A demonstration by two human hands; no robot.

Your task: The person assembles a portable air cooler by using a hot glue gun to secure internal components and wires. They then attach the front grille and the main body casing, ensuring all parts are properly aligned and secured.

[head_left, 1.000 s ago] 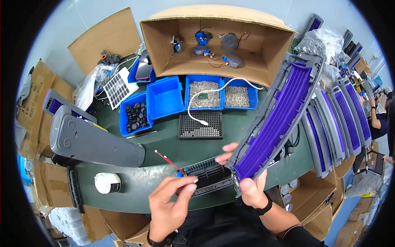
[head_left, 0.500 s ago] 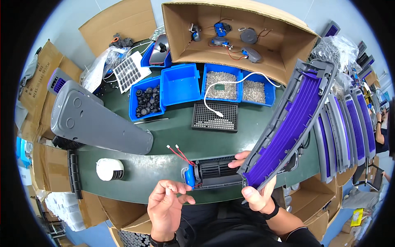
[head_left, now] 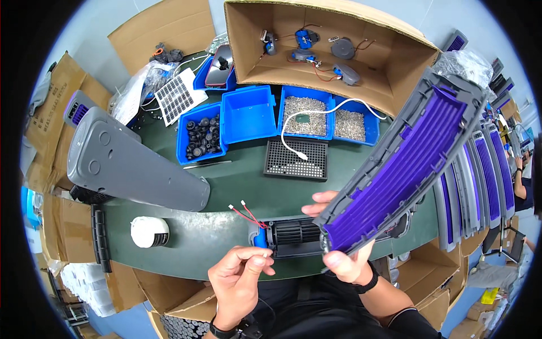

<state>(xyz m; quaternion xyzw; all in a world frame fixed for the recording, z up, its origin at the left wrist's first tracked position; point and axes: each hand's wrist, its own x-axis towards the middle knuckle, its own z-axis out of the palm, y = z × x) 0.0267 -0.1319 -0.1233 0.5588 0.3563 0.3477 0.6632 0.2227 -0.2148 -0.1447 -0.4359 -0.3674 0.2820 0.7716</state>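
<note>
We see the right hand with its grip closed on the lower end of a long grey and purple slatted panel, which slants up to the right above the green table, its lower end over a black roller fan unit lying at the table's near edge. The left hand has its grip pinched narrow on a thin white wire end, just beside the unit's blue end cap, from which red wires rise. A grey housing lies well to the left, blue bins beyond.
</note>
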